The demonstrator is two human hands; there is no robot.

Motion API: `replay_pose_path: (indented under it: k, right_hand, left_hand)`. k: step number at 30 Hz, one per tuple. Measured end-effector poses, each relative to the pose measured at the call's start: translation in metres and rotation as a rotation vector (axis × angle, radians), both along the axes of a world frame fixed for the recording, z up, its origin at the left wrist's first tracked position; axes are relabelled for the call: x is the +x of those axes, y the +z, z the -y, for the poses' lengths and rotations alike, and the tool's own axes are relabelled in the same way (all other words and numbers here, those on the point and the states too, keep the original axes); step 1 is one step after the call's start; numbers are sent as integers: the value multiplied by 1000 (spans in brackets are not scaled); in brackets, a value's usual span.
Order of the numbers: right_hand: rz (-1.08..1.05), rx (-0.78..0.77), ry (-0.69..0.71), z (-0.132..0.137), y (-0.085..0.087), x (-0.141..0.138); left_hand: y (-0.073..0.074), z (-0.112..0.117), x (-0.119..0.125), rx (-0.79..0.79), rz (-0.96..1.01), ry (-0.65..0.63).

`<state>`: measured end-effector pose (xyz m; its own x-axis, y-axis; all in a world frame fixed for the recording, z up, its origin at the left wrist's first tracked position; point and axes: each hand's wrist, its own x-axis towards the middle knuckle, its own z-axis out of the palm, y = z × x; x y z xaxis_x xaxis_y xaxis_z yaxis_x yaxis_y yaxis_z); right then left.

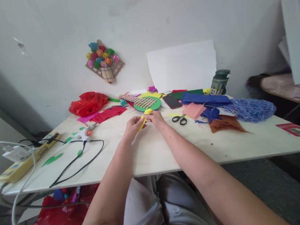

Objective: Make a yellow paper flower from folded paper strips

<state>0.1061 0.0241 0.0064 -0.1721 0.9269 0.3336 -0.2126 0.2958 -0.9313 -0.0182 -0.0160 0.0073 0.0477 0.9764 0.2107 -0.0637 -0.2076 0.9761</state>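
Pale trousers (pixel 141 207) and two bare forearms (pixel 107 193) come nearest, the arms stretching up from the bottom edge, where they are cut off, over a whitish surface (pixel 112 160). Both hands meet near the middle of it. From here I see the left hand (pixel 134 127) with its fingers curled in, gripping the lower part of a yellow piece (pixel 147 111), while the right hand (pixel 154 119) is drawn close beside it, pinching the same piece nearer its upper end. It is bright yellow, small and narrow, tilted, with one end poking out above the fingers and a strip showing below; it looks like paper. Its middle is covered by the fingers, so I can't make out whether it is folded or rolled, and a thin whitish bit by the right fingertips is too blurred to name. Just behind the hands lies a green disc (pixel 146 102) crossed by pinkish strips, with a dark phone (pixel 172 101) beside it. To the right are black-handled scissors (pixel 180 118), their blades hidden at the pink paper (pixel 194 110). Over on the left sits what seems a white glue gun (pixel 83 134), near red paper (pixel 109 114).
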Motion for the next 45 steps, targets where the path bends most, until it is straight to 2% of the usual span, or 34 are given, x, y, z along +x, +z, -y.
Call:
replay_pose_path:
  k: [4, 7, 13, 16, 22, 27, 31, 35, 39, 42, 44, 45]
  right_hand:
    - [-32, -6, -53, -1, 3, 3]
    - [-75, -17, -75, -6, 2, 6]
    - [-183, -45, -133, -12, 2, 13]
    - [-195, -62, -189, -14, 4, 16]
    - [-198, -117, -271, -16, 10, 23]
    - [-151, -119, -287, -17, 19, 32]
    - [-113, -101, -302, -19, 21, 48]
    - [-179, -43, -360, -17, 21, 69]
    - [-221, -75, -402, -12, 19, 87]
    - [-109, -118, -364, -8, 22, 104]
    - [79, -117, -324, -5, 29, 122]
    - [200, -124, -370, -3, 33, 134]
  left_hand:
    - [2, -10, 0, -59, -16, -135]
    - [8, -18, 3, -86, -33, -175]
    - [21, -26, 15, -88, -127, -164]
    - [19, -29, 21, -62, -123, -154]
    - [10, -38, 33, -31, 45, -176]
    - [15, -43, 43, 52, 31, -155]
    - [19, -43, 55, 94, 11, -156]
    - [18, -43, 76, 107, 6, -175]
    - [15, -44, 96, 109, -3, -206]
    - [12, -46, 105, 102, -16, -204]
    - [9, -48, 106, 84, -20, -170]
    - [7, -50, 106, 72, -18, -151]
